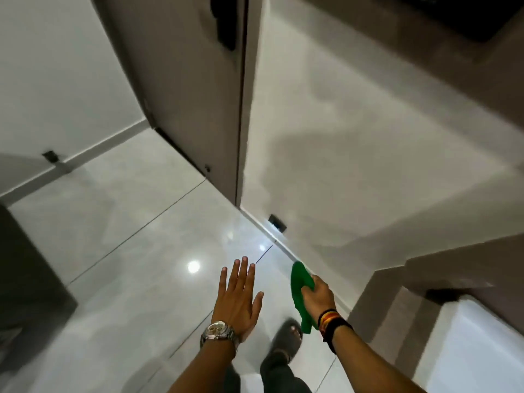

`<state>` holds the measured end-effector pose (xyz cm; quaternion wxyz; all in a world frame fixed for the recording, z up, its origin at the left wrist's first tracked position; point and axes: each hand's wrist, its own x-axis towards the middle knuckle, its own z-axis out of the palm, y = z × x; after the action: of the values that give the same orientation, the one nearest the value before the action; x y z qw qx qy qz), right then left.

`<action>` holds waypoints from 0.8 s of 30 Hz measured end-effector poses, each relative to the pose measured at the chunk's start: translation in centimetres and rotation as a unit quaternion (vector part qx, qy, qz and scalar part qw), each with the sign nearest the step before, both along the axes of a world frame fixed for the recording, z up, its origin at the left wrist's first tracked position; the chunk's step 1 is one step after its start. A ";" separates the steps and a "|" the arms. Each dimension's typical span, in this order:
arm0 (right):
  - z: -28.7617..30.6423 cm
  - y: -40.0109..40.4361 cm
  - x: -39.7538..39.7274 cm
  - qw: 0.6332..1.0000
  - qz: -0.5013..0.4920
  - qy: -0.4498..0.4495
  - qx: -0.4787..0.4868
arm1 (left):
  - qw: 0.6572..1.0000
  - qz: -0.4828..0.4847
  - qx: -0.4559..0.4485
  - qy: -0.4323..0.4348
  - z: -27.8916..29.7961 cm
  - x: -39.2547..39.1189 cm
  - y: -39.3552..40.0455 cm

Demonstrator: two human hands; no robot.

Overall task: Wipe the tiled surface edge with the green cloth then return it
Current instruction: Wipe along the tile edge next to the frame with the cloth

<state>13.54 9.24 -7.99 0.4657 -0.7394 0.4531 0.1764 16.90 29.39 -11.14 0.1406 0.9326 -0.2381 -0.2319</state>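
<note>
My right hand (319, 296) grips a green cloth (301, 290), bunched in the fist with its top end touching the base edge (279, 245) where the white wall panel meets the glossy tiled floor (141, 236). A tail of the cloth hangs down below my wrist. My left hand (238, 299) hovers over the floor to the left of the cloth, palm down, fingers spread, holding nothing. A silver watch sits on that wrist, and dark bands on the right wrist.
A grey door (184, 95) with a dark handle stands ajar at upper centre. A small black fitting (277, 222) sits at the wall base. My sandalled foot (287, 337) is below the hands. A dark cabinet (25, 279) stands left, a grey ledge (397, 293) right.
</note>
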 end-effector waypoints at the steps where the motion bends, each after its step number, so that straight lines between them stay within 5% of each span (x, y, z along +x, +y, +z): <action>1: -1.8 -0.1 0.2 1.000 0.004 0.028 0.008 | 1.000 -0.008 0.017 0.005 -1.0 -0.3 0.2; 9: -20.3 -1.0 4.0 0.994 0.032 0.108 0.014 | 0.994 0.035 0.032 0.101 -19.1 -0.2 -2.9; 19: -44.5 -4.1 10.8 0.955 0.249 0.118 -0.107 | 0.996 0.003 0.047 0.076 -43.8 4.4 -4.9; 21: -48.4 -4.8 10.7 0.932 0.318 0.077 -0.159 | 0.997 0.008 0.048 0.061 -47.5 5.5 -4.5; 24: -54.4 -6.1 8.5 0.849 0.474 0.111 -0.205 | 0.997 0.023 0.047 0.055 -52.9 7.2 -4.0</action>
<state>22.05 3.16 -62.42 0.1103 -0.9186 0.1214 0.3597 24.13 25.42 -64.05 0.1143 0.9294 -0.1975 -0.2902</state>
